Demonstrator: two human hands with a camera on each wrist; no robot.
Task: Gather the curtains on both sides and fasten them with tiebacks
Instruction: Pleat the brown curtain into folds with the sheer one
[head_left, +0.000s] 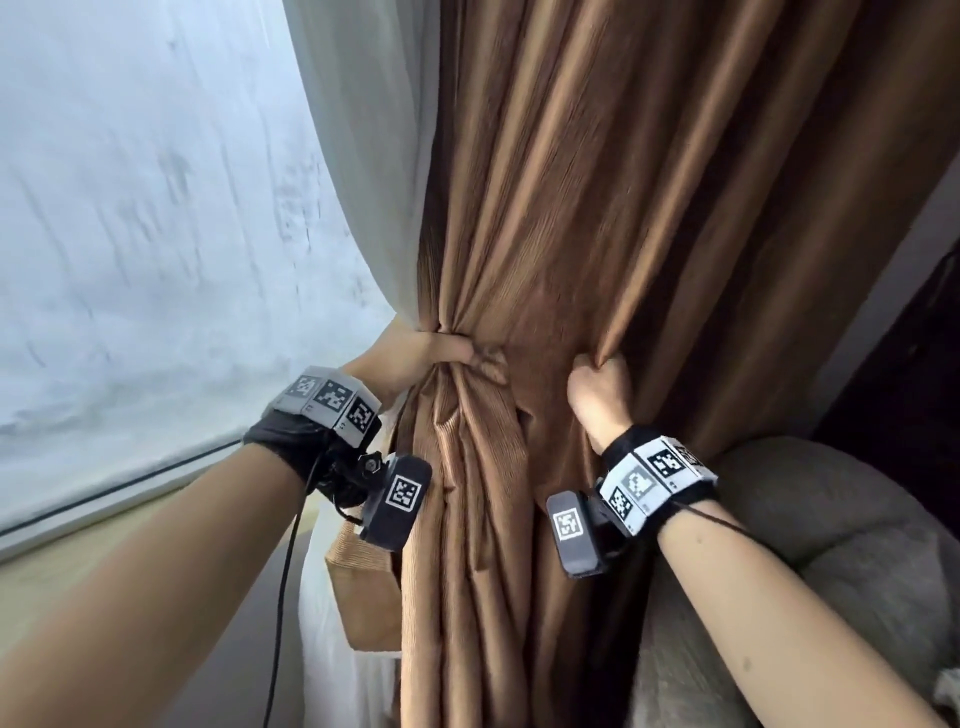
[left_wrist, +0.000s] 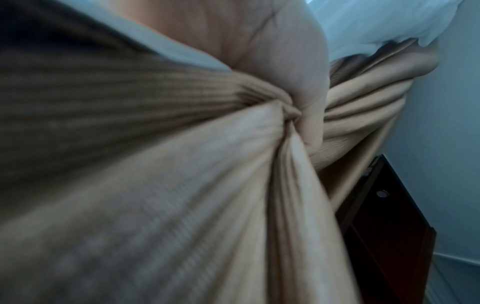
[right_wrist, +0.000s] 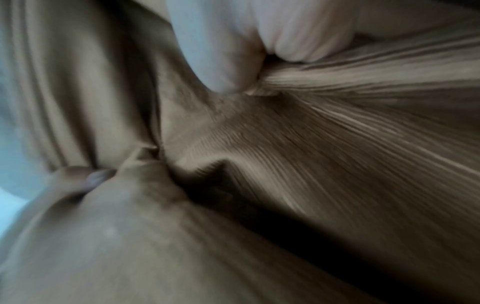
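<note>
Forearms: both reach up into the head view, each with a black wrist strap carrying checkered marker tags and a small camera.
Left hand (head_left: 415, 358): curled round the gathered waist of the brown curtain (head_left: 597, 208); thumb lies across the front of the bunch, other fingers hidden behind the cloth.
Left wrist view: folds converge to a tight pinch against the palm (left_wrist: 272, 51); picture blurred.
Right hand (head_left: 600, 387): clenched on one fold of the brown curtain, just right of the gathered bunch, fold pulled taut above the fist.
Right wrist view: fingers (right_wrist: 298, 35) closed over ribbed brown cloth; blurred.
Brown curtain, position: hangs centre, cinched at mid-height, spreading above and below.
Tieback: a flat tan cloth piece (head_left: 363, 587) hangs below the left wrist; cannot tell whether it is one.
Sheer white curtain (head_left: 363, 156): left of the brown one, caught in the same bunch.
Grey upholstered seat (head_left: 831, 519): right, beside the curtain.
Window (head_left: 130, 208): far left, pale, streaked.
</note>
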